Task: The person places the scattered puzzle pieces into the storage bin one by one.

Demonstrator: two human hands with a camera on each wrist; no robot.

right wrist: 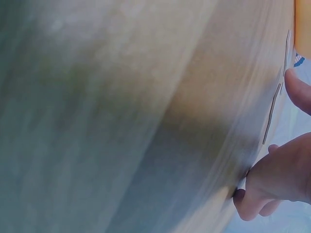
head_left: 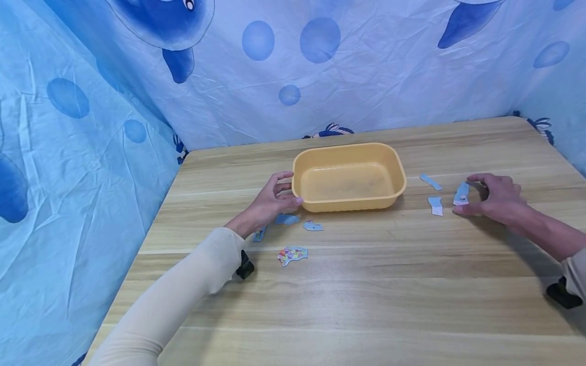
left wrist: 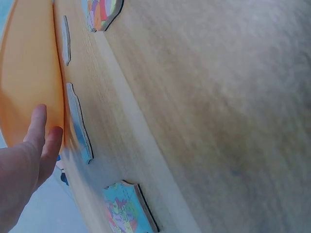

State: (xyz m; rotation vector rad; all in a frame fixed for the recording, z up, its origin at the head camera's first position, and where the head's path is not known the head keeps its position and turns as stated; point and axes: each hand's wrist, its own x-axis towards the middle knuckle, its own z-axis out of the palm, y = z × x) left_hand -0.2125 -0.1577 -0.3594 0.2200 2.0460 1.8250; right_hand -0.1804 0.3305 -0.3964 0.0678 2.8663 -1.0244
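My left hand (head_left: 270, 201) rests against the left end of a yellow plastic basin (head_left: 348, 205). In the left wrist view, extended fingers (left wrist: 38, 126) lie along the basin's wall. On the right, my right hand (head_left: 499, 198) reaches over a blue puzzle piece (head_left: 462, 192) on the table. Its thumb is by the piece's near end and its index finger by the far end, spread apart. Two more blue puzzle pieces lie left of that hand: a narrow piece (head_left: 431, 181) and a blue-and-white piece (head_left: 436, 206).
Near my left hand lie a blue piece (head_left: 287, 219), a small piece (head_left: 313, 225), a partly covered piece (head_left: 259, 234) and a colourful piece (head_left: 293, 255). All are on the wooden table (head_left: 366, 305). A blue sea-print curtain (head_left: 220, 101) hangs behind and at the sides.
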